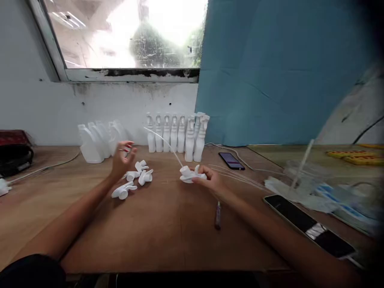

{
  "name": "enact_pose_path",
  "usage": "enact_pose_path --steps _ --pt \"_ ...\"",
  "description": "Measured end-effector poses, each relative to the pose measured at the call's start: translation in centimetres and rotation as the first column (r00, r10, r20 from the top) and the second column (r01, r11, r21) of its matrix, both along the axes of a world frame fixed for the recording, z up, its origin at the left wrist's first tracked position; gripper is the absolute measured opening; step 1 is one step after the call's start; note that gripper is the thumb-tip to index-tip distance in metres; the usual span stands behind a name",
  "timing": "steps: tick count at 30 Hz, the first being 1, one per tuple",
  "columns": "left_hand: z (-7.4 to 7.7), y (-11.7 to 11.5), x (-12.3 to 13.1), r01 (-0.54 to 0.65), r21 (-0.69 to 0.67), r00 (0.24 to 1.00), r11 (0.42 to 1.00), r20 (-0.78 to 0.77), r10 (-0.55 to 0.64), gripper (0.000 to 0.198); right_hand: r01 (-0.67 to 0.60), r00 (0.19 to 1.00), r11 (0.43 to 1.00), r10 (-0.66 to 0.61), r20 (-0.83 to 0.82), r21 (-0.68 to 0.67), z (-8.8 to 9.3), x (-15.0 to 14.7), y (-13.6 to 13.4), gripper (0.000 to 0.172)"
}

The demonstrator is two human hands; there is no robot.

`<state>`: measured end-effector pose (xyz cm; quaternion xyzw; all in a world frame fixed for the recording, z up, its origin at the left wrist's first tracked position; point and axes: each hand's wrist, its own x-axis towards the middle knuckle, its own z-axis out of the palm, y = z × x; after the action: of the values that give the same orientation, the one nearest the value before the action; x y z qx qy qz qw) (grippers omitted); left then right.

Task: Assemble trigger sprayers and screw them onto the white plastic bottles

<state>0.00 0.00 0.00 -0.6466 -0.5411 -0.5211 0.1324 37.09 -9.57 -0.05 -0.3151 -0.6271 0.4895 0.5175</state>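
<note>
My right hand grips a white trigger spray head just above the table. From the spray head's collar a long thin clear dip tube curves up and to the left. My left hand is raised in front of the white jugs, its fingers and thumb apart, with no object visible in it. Beneath and to the right of that hand, several loose white spray heads lie in a small group. A screwdriver lies on the table below my right wrist.
White spray bottles with heads stand in a row by the wall. Several headless white jugs stand left of them. Thin tubes, a phone, a larger dark device and plastic bags lie to the right.
</note>
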Motion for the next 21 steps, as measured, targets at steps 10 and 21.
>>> enact_pose_path --steps 10,21 --pt "-1.5 0.0 -15.0 -0.385 -0.234 0.832 0.893 0.330 0.446 0.097 0.077 0.981 0.992 -0.094 -0.171 -0.103 1.8 2.7 1.8 0.037" --pt "-1.9 2.2 -14.8 -0.264 -0.152 0.937 0.953 0.196 0.290 0.102 -0.024 0.965 0.987 -0.019 -0.263 -0.159 1.6 3.3 2.1 0.025"
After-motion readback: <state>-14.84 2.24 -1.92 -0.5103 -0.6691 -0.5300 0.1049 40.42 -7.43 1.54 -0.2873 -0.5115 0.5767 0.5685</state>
